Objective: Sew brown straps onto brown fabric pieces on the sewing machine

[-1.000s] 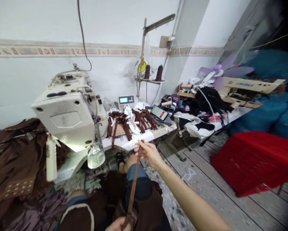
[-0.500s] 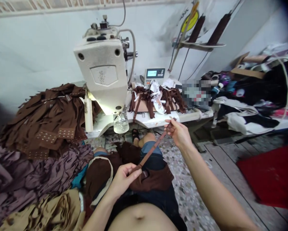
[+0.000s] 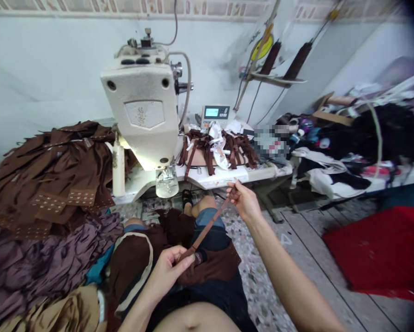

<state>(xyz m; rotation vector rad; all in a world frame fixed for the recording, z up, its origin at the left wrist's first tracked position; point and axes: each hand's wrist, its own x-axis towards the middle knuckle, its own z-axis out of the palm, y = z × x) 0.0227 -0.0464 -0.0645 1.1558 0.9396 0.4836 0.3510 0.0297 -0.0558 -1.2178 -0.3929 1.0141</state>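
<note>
A narrow brown strap (image 3: 207, 227) runs taut between my two hands above my lap. My left hand (image 3: 168, 269) pinches its lower end near a brown garment piece (image 3: 214, 265) lying on my thighs. My right hand (image 3: 243, 199) is stretched forward and pinches the strap's upper end, just in front of the sewing table's edge (image 3: 224, 176). A white sewing machine (image 3: 143, 110) stands on that table to the left of my right hand.
Brown fabric pieces (image 3: 55, 170) are heaped at the left, purple-brown cloth (image 3: 37, 267) below them. More brown straps (image 3: 217, 147) lie on the table by a small control panel (image 3: 215, 113). Thread cones (image 3: 297, 60) stand behind. Clutter (image 3: 348, 143) and a red crate (image 3: 380, 249) fill the right.
The view swung left and down from the room to my lap. My left hand came into full view holding the strap's lower end; the strap now slants more between both hands.
</note>
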